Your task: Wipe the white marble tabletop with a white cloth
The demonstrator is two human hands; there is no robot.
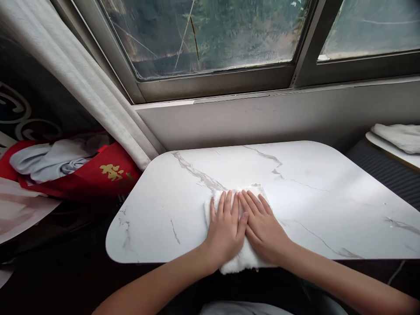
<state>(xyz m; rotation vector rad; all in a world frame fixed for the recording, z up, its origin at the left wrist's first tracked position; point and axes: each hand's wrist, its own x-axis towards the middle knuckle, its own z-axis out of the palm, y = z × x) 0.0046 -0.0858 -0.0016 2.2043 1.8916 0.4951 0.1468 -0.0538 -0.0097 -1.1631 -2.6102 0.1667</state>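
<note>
A white fluffy cloth [241, 265] lies flat at the front middle of a white marble-patterned table [157, 197], its near edge reaching slightly past the table's front edge. My left hand [226, 229] presses palm down on the cloth's left part, fingers stretched out and pointing away from me. Beside it, my right hand [262, 227] lies flat on the cloth's right part, its fingers angled up and to the left. Both hands touch near the thumbs. Much of the cloth is hidden under them.
Behind the table runs a low wall with a window [210, 39] above. A pale curtain [88, 83] hangs at the left, near a red bag [108, 175] with grey fabric [55, 159] inside. Folded white cloth [400, 136] lies at the far right, above a dark ribbed surface [377, 168].
</note>
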